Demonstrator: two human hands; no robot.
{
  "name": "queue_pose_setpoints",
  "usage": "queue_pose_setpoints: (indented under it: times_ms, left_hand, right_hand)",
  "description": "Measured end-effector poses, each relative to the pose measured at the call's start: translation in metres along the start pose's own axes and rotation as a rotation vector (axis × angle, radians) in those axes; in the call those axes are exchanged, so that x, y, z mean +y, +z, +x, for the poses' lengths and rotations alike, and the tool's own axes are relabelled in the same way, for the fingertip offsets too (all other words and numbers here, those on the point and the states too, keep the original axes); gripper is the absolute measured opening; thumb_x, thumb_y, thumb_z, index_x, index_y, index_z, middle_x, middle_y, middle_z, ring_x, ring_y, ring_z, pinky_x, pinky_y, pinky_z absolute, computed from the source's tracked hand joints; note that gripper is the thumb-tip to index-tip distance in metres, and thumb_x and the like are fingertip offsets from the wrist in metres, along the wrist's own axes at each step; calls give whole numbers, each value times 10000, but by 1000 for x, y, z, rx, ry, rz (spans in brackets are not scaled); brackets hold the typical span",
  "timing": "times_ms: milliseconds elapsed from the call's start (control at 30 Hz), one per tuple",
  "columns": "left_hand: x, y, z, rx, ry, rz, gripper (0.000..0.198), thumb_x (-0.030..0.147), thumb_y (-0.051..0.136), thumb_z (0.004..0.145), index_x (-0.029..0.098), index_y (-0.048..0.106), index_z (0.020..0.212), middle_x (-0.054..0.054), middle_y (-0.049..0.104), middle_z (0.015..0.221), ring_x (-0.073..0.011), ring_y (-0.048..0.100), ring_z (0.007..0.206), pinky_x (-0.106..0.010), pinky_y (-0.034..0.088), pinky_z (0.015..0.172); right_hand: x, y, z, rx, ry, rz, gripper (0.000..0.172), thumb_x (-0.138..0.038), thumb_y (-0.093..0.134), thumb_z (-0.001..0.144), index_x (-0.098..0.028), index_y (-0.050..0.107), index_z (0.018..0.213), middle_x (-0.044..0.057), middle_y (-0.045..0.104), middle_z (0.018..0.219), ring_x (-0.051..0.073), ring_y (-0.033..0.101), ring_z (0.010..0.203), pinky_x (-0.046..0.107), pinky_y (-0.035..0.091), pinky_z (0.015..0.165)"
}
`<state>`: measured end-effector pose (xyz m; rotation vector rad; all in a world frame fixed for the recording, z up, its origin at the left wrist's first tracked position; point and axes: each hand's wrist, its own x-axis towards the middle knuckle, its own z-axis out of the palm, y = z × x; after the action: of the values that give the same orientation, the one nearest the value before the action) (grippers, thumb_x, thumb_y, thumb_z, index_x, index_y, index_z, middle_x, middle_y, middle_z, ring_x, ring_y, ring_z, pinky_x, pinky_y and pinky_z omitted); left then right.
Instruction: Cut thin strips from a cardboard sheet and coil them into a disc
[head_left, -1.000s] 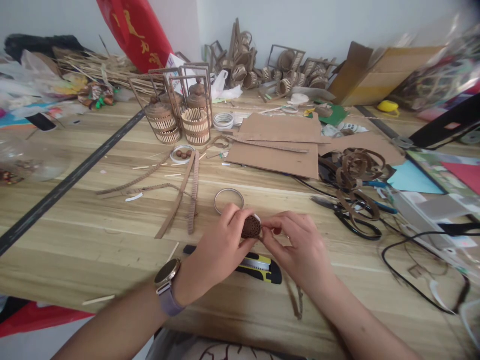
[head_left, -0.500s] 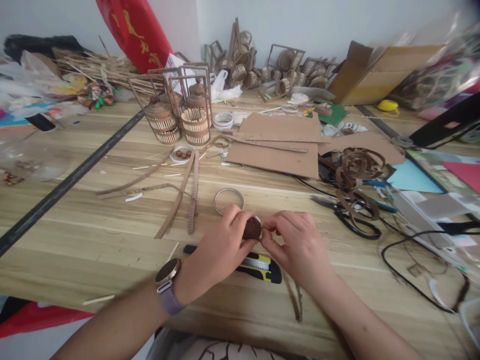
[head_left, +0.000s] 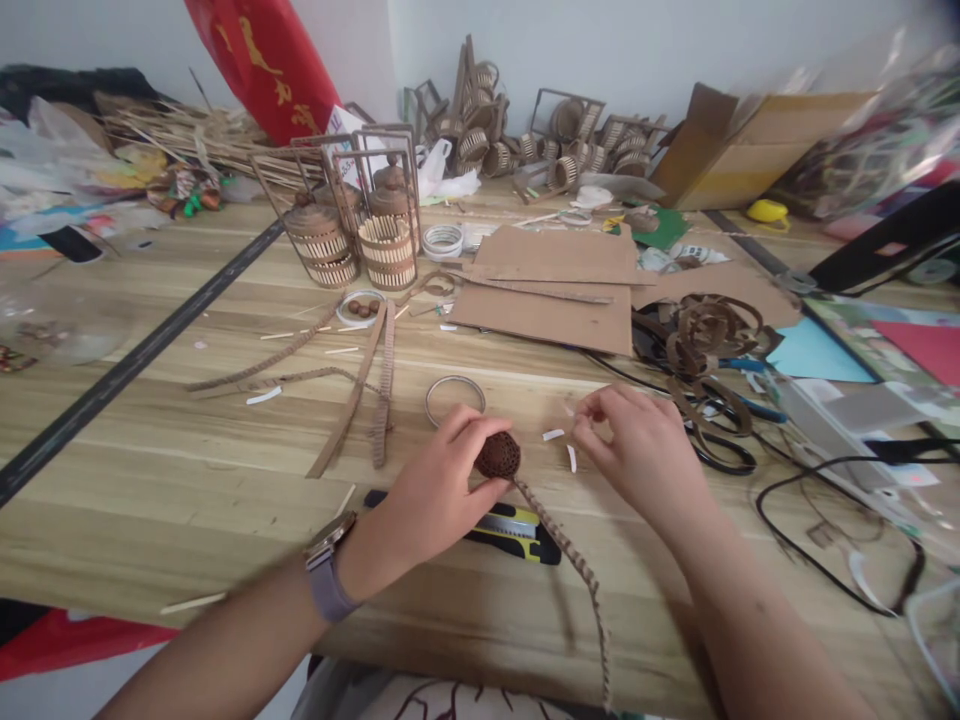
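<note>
My left hand (head_left: 435, 485), with a watch on its wrist, grips a round brown coil (head_left: 499, 455) between thumb and fingers. From the coil's lower right a ridged cardboard strip (head_left: 581, 570) trails toward the front edge. My right hand (head_left: 630, 440) is off to the right, its thumb and fingertips pinched together; what they hold, if anything, is too small to tell. Two small white paper pieces (head_left: 553, 435) lie between the hands. A metal ring (head_left: 455, 400) rests just beyond my left fingers, and a yellow-black utility knife (head_left: 517, 532) lies partly under my left hand.
Small slatted baskets (head_left: 388, 250) with tall handles stand at the back left. Cardboard sheets (head_left: 547, 315) lie beyond the hands. Scissors (head_left: 720, 445), coiled brown strips (head_left: 712, 335) and a black cable (head_left: 795, 590) are at the right. Loose strips (head_left: 349, 400) lie left of the ring.
My right hand has moved right, away from the coil. The coil's face now shows more fully, its strip hangs in view, and white paper pieces appear on the table between the hands.
</note>
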<state>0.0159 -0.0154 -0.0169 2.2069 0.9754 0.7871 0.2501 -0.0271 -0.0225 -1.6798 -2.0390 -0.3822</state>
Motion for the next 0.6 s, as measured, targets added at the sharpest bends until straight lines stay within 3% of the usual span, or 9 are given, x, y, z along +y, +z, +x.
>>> queue_pose_setpoints:
  times_ms: [100,367,500,600]
  left_hand:
    - [1,-2,1,17,-6,-80,438,37,628,794,205,557,1193,-62,570,1114,-201,622,1044,-376,582,911]
    - [2,-3,1,23,-95,-224,396,105,686,801,216,583,1167,-47,579,1067,-189,639,958,-388,598,875]
    - [2,-4,3,42,-144,-286,395,116,721,778,205,596,1142,-42,586,1047,-178,646,935,-376,598,871]
    - [1,-4,4,66,-171,-348,389,121,735,762,199,608,1121,-41,584,1053,-170,649,937,-343,602,851]
  right_hand:
    - [20,2,0,-52,58,17,38,-216,537,798,-222,569,778,44,664,798,227,627,743,336,369,674]
    - [40,-8,8,-177,170,279,83,-170,544,738,-235,580,701,-20,664,617,151,552,497,279,370,527]
    - [38,-7,8,-152,218,247,139,-162,508,786,-225,629,757,-3,692,640,150,554,477,288,382,530]
    - [28,-8,9,-67,158,228,120,-235,543,861,-213,659,838,18,694,668,182,627,575,314,432,593]
